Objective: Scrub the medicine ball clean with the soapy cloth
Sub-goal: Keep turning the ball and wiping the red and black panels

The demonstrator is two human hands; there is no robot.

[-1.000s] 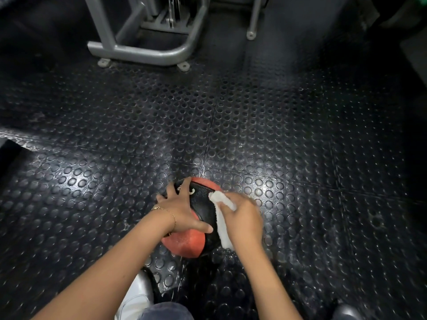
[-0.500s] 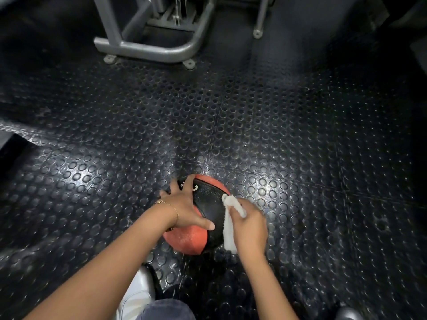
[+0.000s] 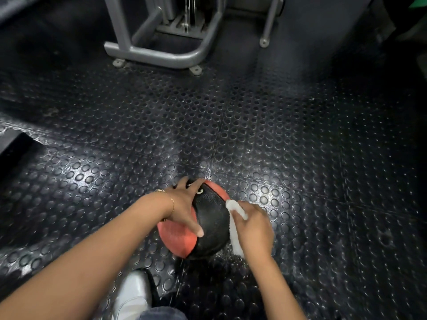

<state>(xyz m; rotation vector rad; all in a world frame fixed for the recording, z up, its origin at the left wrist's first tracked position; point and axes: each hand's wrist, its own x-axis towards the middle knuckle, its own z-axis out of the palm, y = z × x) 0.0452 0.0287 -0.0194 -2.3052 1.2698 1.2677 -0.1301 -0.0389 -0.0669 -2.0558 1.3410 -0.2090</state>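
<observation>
A red and black medicine ball [image 3: 209, 224] sits on the studded black rubber floor [image 3: 231, 125], low in the middle of the view. My left hand [image 3: 186, 205] lies spread over its top left side, fingers reaching over the far edge and thumb on the black panel. My right hand [image 3: 253, 226] grips a white cloth [image 3: 233, 227] and presses it against the ball's right side. Part of the cloth hangs down below my palm. The ball's surface looks wet.
A grey metal gym machine frame [image 3: 161, 54] stands on the floor at the far middle, with a thin grey post [image 3: 268, 26] to its right. My white shoe [image 3: 131, 294] is just below the ball. Water glistens on the floor round the ball.
My right hand has slid the cloth down the ball's right side. My left hand stays on the ball's top left. The view has tilted slightly.
</observation>
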